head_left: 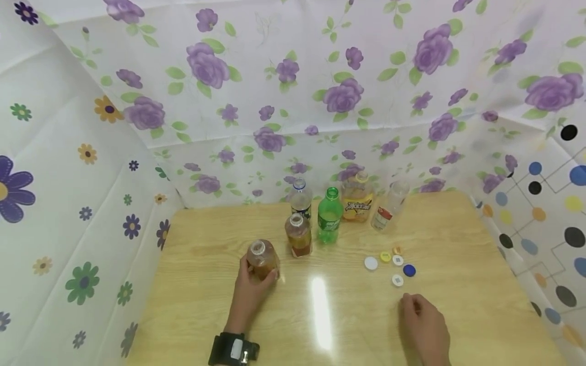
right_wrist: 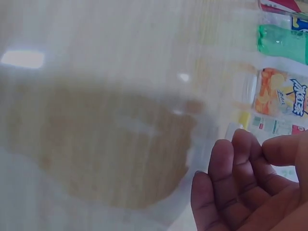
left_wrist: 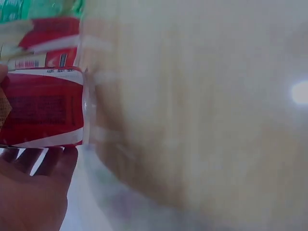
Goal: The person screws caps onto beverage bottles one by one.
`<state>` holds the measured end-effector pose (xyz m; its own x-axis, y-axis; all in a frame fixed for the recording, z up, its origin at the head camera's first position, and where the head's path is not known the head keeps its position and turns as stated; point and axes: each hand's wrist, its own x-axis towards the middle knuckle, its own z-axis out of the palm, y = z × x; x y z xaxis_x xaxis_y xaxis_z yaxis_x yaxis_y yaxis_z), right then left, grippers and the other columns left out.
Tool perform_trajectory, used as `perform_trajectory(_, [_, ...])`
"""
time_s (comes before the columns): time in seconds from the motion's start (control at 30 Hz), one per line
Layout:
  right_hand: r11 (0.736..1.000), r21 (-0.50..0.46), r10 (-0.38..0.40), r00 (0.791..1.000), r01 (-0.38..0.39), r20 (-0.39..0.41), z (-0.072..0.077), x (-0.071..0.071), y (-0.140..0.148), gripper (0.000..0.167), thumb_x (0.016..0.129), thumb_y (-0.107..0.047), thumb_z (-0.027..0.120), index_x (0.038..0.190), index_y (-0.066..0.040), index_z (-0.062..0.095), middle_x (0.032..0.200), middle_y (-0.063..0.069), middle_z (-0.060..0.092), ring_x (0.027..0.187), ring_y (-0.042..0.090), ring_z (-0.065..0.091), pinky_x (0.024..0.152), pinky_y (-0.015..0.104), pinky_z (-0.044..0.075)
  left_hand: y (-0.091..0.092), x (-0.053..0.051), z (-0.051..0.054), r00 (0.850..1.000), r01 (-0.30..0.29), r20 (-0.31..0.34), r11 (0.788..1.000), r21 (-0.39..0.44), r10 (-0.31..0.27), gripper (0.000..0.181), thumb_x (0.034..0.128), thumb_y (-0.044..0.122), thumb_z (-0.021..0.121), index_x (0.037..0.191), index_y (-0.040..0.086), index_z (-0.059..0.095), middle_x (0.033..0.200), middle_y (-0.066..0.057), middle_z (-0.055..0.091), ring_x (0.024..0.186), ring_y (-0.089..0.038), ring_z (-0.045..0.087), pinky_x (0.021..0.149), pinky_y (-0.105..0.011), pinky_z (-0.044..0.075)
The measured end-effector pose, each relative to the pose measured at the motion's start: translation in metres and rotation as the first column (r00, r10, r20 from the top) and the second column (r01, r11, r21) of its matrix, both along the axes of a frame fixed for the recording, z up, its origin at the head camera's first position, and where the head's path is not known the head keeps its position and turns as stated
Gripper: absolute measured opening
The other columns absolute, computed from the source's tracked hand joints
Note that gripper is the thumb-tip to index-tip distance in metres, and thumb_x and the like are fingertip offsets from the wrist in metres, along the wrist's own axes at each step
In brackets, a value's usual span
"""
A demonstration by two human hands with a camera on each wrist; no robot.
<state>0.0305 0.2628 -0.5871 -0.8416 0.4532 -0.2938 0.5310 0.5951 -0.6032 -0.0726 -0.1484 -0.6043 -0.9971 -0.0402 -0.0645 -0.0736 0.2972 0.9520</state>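
Note:
My left hand (head_left: 249,295) grips a clear plastic bottle (head_left: 263,256) from the near side, with the thumb on its right. The bottle has no cap, looks brownish and stands upright on the table; its red label (left_wrist: 43,108) shows in the left wrist view. At the right, my other hand (head_left: 423,325) rests low over the table with loosely curled fingers and holds nothing visible. Thumb and index finger (right_wrist: 243,139) come close together in the right wrist view. Just beyond that hand lie several loose bottle caps, among them a blue cap (head_left: 409,270) and a yellow cap (head_left: 385,257).
Behind stand a second brownish bottle (head_left: 299,236), a clear bottle with a blue neck ring (head_left: 299,195), a green bottle (head_left: 329,218), an orange-labelled bottle (head_left: 357,203) and a slim clear bottle (head_left: 389,206). Flowered sheets (head_left: 274,91) wall the wooden table (head_left: 197,315).

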Motion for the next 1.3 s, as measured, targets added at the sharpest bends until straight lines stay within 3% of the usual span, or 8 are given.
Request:
perform_trajectory(0.23, [1.000,0.021,0.003,1.000,-0.003,-0.018,0.008,-0.020,0.001,0.040,0.112,-0.036,0.048,0.119,-0.002,0.071,0.106,0.016,0.074,0.087,0.028,0.067,0.068,0.042,0.051,0.019,0.020,0.001,0.998,0.062,0.006,0.998,0.010,-0.062,0.089,0.0885,0.047,0.087,0.159,0.028,0.037,0.156,-0.008,0.051,0.143,-0.036,0.048,0.115,-0.067,0.035])
perform_trajectory(0.47, [0.998,0.043,0.046,0.997,-0.043,-0.069,0.007,-0.031,-0.001,0.033,0.113,-0.025,0.047,0.128,-0.003,0.066,0.117,0.019,0.069,0.097,0.032,0.066,0.072,0.043,0.053,0.034,0.031,-0.003,0.990,0.141,0.010,0.989,0.045,-0.141,0.087,0.0889,0.043,0.087,0.158,0.026,0.037,0.152,-0.006,0.055,0.141,-0.034,0.050,0.117,-0.067,0.032])
perform_trajectory(0.63, [0.993,0.061,0.104,0.987,-0.097,-0.126,0.006,-0.035,0.000,0.035,0.110,-0.014,0.047,0.140,0.001,0.059,0.128,0.024,0.058,0.105,0.035,0.063,0.078,0.047,0.054,0.042,0.035,-0.006,0.984,0.178,0.000,0.981,0.077,-0.178,0.085,0.0909,0.037,0.087,0.158,0.022,0.037,0.152,-0.007,0.054,0.141,-0.033,0.052,0.117,-0.064,0.035])
perform_trajectory(0.77, [0.987,0.056,0.158,0.979,-0.152,-0.130,0.005,-0.039,0.002,0.039,0.110,-0.011,0.049,0.147,0.003,0.053,0.135,0.027,0.051,0.109,0.038,0.061,0.084,0.052,0.054,0.048,0.036,-0.004,0.981,0.190,0.018,0.977,0.096,-0.192,0.080,0.0907,0.037,0.087,0.154,0.025,0.040,0.151,-0.006,0.056,0.138,-0.032,0.055,0.115,-0.064,0.037])
perform_trajectory(0.87, [0.980,0.068,0.194,0.974,-0.187,-0.120,0.004,-0.042,0.002,0.040,0.110,-0.010,0.054,0.148,0.003,0.052,0.136,0.027,0.052,0.106,0.036,0.062,0.083,0.051,0.054,0.056,0.038,-0.005,0.970,0.233,0.042,0.966,0.113,-0.238,0.078,0.0908,0.038,0.087,0.153,0.029,0.041,0.152,-0.003,0.055,0.139,-0.029,0.055,0.115,-0.062,0.038])
perform_trajectory(1.0, [0.965,0.093,0.252,0.962,-0.243,-0.104,0.003,-0.047,0.003,0.041,0.106,-0.009,0.062,0.145,0.003,0.056,0.132,0.025,0.054,0.100,0.032,0.062,0.079,0.048,0.054,0.071,0.041,-0.005,0.956,0.286,0.036,0.950,0.128,-0.292,0.077,0.0914,0.040,0.086,0.153,0.032,0.040,0.154,0.001,0.052,0.141,-0.024,0.053,0.117,-0.059,0.037])
perform_trajectory(1.13, [0.951,0.087,0.304,0.948,-0.296,-0.093,0.001,-0.051,0.001,0.035,0.103,-0.006,0.067,0.137,0.003,0.064,0.133,0.024,0.053,0.102,0.032,0.063,0.081,0.049,0.055,0.081,0.043,-0.006,0.957,0.285,0.005,0.944,0.168,-0.290,0.076,0.0914,0.035,0.087,0.152,0.030,0.041,0.154,0.000,0.052,0.142,-0.025,0.052,0.118,-0.057,0.036])
perform_trajectory(1.3, [0.953,0.057,0.302,0.948,-0.298,-0.096,-0.001,-0.053,-0.003,0.029,0.102,-0.004,0.068,0.130,0.004,0.068,0.131,0.024,0.053,0.101,0.032,0.063,0.081,0.048,0.055,0.083,0.044,-0.008,0.959,0.276,0.003,0.940,0.198,-0.283,0.076,0.0907,0.034,0.088,0.150,0.027,0.042,0.154,0.000,0.052,0.144,-0.022,0.049,0.119,-0.048,0.036])
